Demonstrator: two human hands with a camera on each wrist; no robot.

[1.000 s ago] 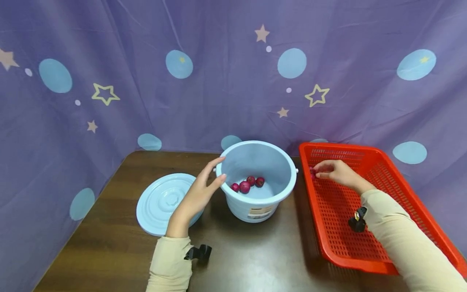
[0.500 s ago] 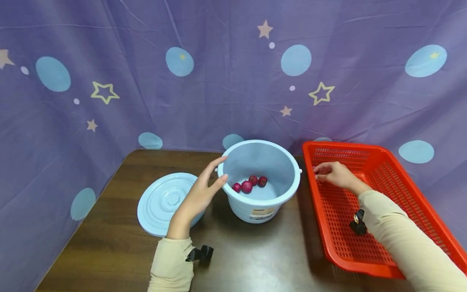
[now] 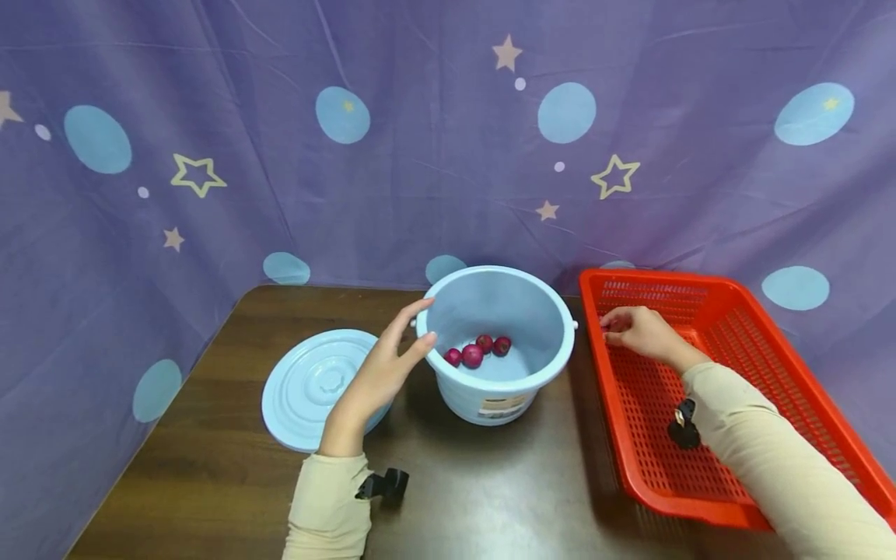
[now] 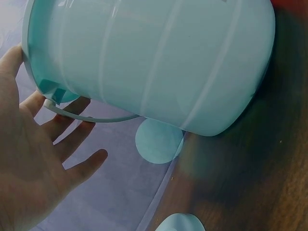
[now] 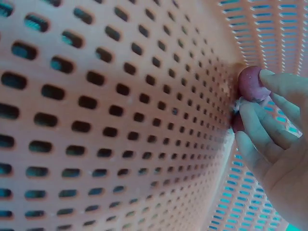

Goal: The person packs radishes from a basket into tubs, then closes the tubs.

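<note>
A light blue bucket stands on the table with several small round red radishes on its bottom. My left hand rests against the bucket's left rim. Its fingers are spread and fairly straight, as the left wrist view shows beside the bucket handle. Inside the red basket, my right hand is at the left wall. Thumb and fingers pinch a radish in the right wrist view. A second dark red radish lies just below it, partly hidden by the fingers.
A light blue round lid lies flat on the brown wooden table, left of the bucket and partly behind my left forearm. The basket's tall slotted walls surround my right hand. A purple patterned curtain hangs behind the table.
The view shifts slightly as the head moves. My right hand stays at the basket's left wall, its fingers moving slightly around the radish. My left hand stays on the bucket rim.
</note>
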